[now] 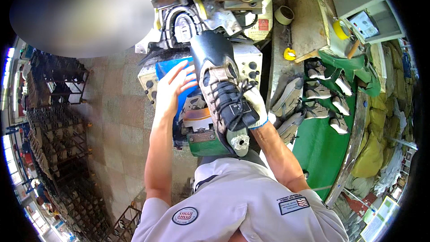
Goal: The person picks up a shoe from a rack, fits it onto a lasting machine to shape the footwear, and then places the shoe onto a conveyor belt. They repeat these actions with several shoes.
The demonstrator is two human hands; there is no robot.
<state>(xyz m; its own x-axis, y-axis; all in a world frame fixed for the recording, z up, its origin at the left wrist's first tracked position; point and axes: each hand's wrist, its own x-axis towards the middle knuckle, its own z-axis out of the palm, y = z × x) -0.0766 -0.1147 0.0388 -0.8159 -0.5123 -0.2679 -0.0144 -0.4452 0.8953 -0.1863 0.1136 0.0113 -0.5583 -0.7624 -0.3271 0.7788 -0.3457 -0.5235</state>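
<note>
A grey and black shoe upper on a last [222,94], toe pointing away from me, is gripped from the right by my right hand [257,107], which wears a white glove. The black toe end sits at the metal jaws of a shoe machine [192,22]. To the left of the shoe, my bare left hand [172,87] is held up with fingers spread, over the machine's blue panel [168,69], holding nothing. The metal end of the last [240,142] points toward my chest.
A green-topped bench [316,152] on the right carries several grey shoe uppers [313,98]. Tape rolls [284,15] and a small control box [365,22] lie beyond it. Racks of shoe lasts [53,134] stand along the tiled floor on the left.
</note>
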